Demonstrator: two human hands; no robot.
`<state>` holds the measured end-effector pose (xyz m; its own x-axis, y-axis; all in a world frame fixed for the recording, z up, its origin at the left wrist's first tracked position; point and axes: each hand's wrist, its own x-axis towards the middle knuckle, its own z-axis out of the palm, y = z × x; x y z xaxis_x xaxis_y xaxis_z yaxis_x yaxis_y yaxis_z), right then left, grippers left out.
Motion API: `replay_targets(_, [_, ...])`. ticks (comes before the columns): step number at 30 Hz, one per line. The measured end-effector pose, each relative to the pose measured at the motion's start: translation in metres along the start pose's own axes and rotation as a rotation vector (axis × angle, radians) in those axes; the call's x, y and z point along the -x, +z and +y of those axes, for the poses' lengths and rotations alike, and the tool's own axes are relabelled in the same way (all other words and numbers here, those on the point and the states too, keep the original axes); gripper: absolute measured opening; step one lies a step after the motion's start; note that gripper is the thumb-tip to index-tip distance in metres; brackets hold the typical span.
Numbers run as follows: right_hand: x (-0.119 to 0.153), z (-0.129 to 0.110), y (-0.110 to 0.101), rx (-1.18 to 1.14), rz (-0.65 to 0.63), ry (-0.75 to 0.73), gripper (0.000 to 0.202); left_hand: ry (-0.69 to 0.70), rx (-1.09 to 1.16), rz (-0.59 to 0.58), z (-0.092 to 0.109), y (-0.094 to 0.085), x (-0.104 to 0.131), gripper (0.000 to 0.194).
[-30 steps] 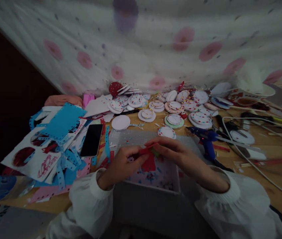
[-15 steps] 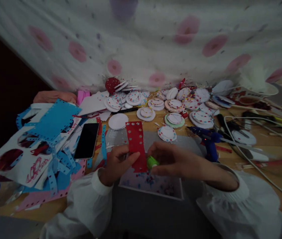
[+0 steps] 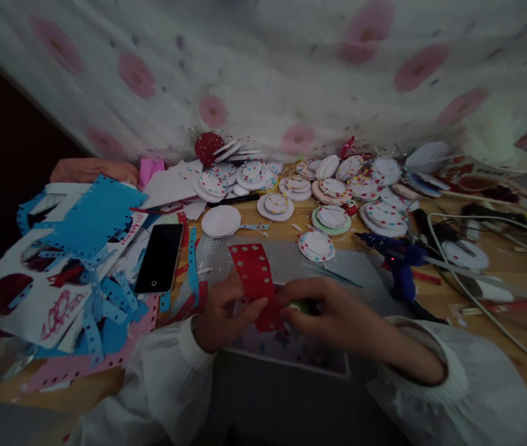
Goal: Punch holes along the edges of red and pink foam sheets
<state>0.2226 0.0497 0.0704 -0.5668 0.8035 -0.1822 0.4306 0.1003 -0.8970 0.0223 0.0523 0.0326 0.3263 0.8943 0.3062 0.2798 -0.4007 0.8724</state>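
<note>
Head view: pinching a probably light, flexible red strip (image 3: 254,270), best held edgewise, between left fingers (image 3: 248,314) and curling half-closed right fingers (image 3: 307,287) around a green object (image 3: 296,305).

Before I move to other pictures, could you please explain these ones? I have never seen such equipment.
There is no machine: these are a person's two bare hands. All pictures come from one camera worn on the head, looking forward and down. The left hand holds a red strip with small flower shapes along its edges. The right hand holds a small green object, mostly hidden by the fingers. Below them is a shallow box. On the wooden table lie blue paper, a phone, white discs, many with coloured dots, and a blue glue gun.
</note>
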Motion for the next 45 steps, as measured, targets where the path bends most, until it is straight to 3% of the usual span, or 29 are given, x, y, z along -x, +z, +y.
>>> replay_targets(5, [-0.001,-0.002,-0.005,0.018,0.084,-0.050,0.017,0.014,0.039,-0.010,-0.002,0.000,0.002,0.015])
replay_targets(11, [0.003,-0.005,-0.006,0.066,0.038,-0.065,0.016,0.022,0.036,0.025,0.009,-0.002,-0.002,0.014])
replay_targets(16, [0.009,-0.007,-0.002,0.176,-0.056,-0.139,0.014,-0.025,0.038,-0.021,0.020,-0.006,0.000,0.014])
replay_targets(19, [0.011,-0.008,-0.003,0.325,0.030,-0.299,0.017,-0.176,0.177,-0.163,0.022,-0.016,0.001,0.015])
replay_targets(21, [0.011,-0.009,-0.005,0.554,0.157,-0.421,0.013,-0.338,0.379,-0.272,0.024,-0.024,-0.001,0.030])
replay_targets(23, [0.012,-0.009,-0.007,0.798,0.269,-0.549,0.015,-0.513,0.537,-0.306,0.029,-0.028,-0.005,0.044])
replay_targets(25, [0.012,-0.010,-0.007,0.944,0.319,-0.645,0.017,-0.645,0.540,-0.307,0.035,-0.028,-0.009,0.042])
replay_targets(27, [0.013,-0.012,-0.007,0.978,0.340,-0.685,0.018,-0.711,0.452,-0.382,0.042,-0.025,-0.011,0.033])
replay_targets(30, [0.015,-0.014,-0.008,0.867,0.320,-0.646,0.016,-0.716,0.367,-0.454,0.052,-0.019,-0.010,0.025])
replay_targets(34, [0.020,-0.014,-0.016,0.394,0.291,-0.491,0.014,-0.675,0.402,-0.237,0.058,-0.019,-0.004,0.026])
replay_targets(37, [0.025,-0.007,-0.015,-0.003,0.256,-0.343,0.017,-0.671,0.433,-0.166,0.056,-0.021,0.002,0.029])
replay_targets(42, [0.025,0.014,0.013,-0.501,0.152,-0.152,0.032,-0.523,0.241,-0.077,0.042,-0.013,0.012,0.014])
replay_targets(45, [0.022,0.023,0.028,-0.605,0.198,-0.126,0.032,-0.368,0.084,0.005,0.037,-0.005,0.018,0.011])
